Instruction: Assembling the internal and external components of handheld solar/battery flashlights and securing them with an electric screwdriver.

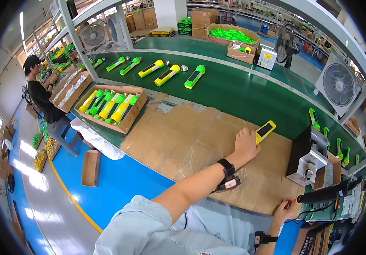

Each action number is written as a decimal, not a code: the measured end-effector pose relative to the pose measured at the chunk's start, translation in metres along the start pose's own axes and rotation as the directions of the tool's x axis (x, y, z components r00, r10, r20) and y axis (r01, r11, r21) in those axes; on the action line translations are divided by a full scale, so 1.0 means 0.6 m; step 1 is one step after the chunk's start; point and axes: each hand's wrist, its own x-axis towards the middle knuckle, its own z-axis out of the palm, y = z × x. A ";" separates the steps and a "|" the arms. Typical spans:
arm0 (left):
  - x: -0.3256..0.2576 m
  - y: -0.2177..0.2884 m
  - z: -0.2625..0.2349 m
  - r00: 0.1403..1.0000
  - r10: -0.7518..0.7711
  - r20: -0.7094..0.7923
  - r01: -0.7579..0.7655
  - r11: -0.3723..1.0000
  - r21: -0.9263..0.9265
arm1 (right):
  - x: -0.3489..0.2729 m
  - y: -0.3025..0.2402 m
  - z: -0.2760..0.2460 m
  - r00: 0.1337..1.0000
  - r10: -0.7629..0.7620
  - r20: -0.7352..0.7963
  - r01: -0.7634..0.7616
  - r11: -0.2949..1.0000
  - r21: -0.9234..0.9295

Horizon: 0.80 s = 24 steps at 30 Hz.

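My left hand (246, 143) is closed round a yellow flashlight (265, 132) with a dark panel on its side, lying on the cardboard sheet (183, 136). Part of the flashlight is hidden under the fingers. Farther right and nearer to me, my right hand (287, 210) has its fingers drawn together at the tip of a black electric screwdriver (324, 194). Whatever is between those fingertips is too small to make out. Just beyond the right hand stands a box-shaped machine (305, 159) with a black side and a metal front.
An open carton (128, 123) of yellow and green flashlights sits at the left. More flashlights, such as a green one (195, 77), lie along the green conveyor belt (221, 91). Metal frame posts (71, 36) rise at the left. A person (47, 97) stands farther off.
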 end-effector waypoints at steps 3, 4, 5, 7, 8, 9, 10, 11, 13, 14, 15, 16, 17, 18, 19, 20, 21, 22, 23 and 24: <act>0.000 -0.002 -0.002 1.000 0.000 0.022 0.000 1.000 0.015 | -0.001 0.010 -0.001 0.996 -0.080 0.026 0.080 0.997 -0.006; 0.001 0.000 -0.001 0.999 0.002 0.043 -0.002 1.000 0.000 | -0.001 0.012 -0.001 0.997 -0.076 0.024 0.076 0.997 -0.004; 0.001 0.002 -0.001 0.998 0.005 0.065 -0.004 1.000 -0.014 | -0.001 0.012 -0.001 0.997 -0.071 0.023 0.071 0.997 -0.003; 0.001 0.007 0.001 0.998 0.006 0.068 -0.005 1.000 -0.013 | -0.002 0.011 -0.001 0.998 -0.066 0.010 0.066 0.998 0.009; 0.001 0.008 0.002 0.997 0.011 0.075 -0.010 1.000 -0.014 | -0.002 0.010 -0.001 0.998 -0.058 -0.007 0.058 0.998 0.016; 0.001 0.008 0.002 0.997 0.010 0.074 -0.009 1.000 -0.013 | -0.001 0.009 -0.001 0.998 -0.057 -0.007 0.058 0.998 0.017; 0.002 0.009 0.002 0.997 0.000 0.079 0.001 1.000 -0.012 | -0.001 0.008 -0.003 0.999 -0.045 0.003 0.045 0.999 0.008; 0.001 0.010 0.003 0.996 -0.009 0.085 0.010 1.000 -0.013 | -0.002 0.008 -0.005 0.999 -0.033 0.013 0.033 0.999 -0.003; 0.000 0.010 0.001 0.998 0.008 0.069 -0.006 1.000 -0.021 | -0.004 0.009 -0.007 0.997 -0.083 0.012 0.083 0.996 -0.039; -0.002 0.008 0.000 0.999 0.020 0.046 -0.019 1.000 -0.025 | -0.002 0.008 -0.009 0.991 -0.135 0.018 0.136 0.988 -0.068; -0.004 0.008 -0.002 0.999 0.015 0.034 -0.014 0.999 -0.038 | -0.005 -0.018 -0.005 0.998 -0.055 0.023 0.055 0.998 -0.018; -0.005 0.007 -0.002 0.999 0.024 0.042 -0.022 0.998 -0.055 | -0.003 -0.050 -0.003 0.994 -0.111 0.015 0.112 0.990 -0.084; -0.007 0.005 -0.002 0.999 0.035 0.023 -0.033 0.997 -0.064 | -0.004 -0.034 -0.008 0.994 -0.109 0.014 0.110 0.991 -0.075; -0.004 0.008 -0.001 0.999 0.054 0.002 -0.053 0.995 -0.079 | -0.004 -0.006 -0.006 0.994 -0.109 0.003 0.109 0.992 -0.070; -0.004 0.013 0.001 0.999 0.049 0.021 -0.047 0.995 -0.083 | -0.005 0.035 -0.010 0.990 -0.139 -0.019 0.137 0.986 -0.096; -0.005 0.012 0.002 0.998 0.041 0.043 -0.038 0.996 -0.080 | -0.009 0.025 -0.006 1.000 -0.002 -0.016 0.000 0.996 -0.087; -0.007 0.014 0.005 0.998 0.056 0.026 -0.053 0.994 -0.092 | -0.008 0.038 -0.005 0.995 -0.082 -0.052 0.077 0.992 -0.100; -0.012 0.014 0.006 0.998 0.069 0.016 -0.067 0.993 -0.101 | -0.006 0.024 -0.004 0.991 -0.128 -0.034 0.122 0.984 -0.126; -0.011 0.011 0.006 0.998 0.043 0.054 -0.038 0.995 -0.090 | -0.004 0.008 0.001 0.979 -0.198 -0.044 0.182 0.953 -0.243; -0.009 0.008 0.001 0.996 0.016 0.087 -0.010 0.997 -0.076 | 0.000 -0.012 0.005 0.970 -0.242 -0.012 0.228 0.929 -0.292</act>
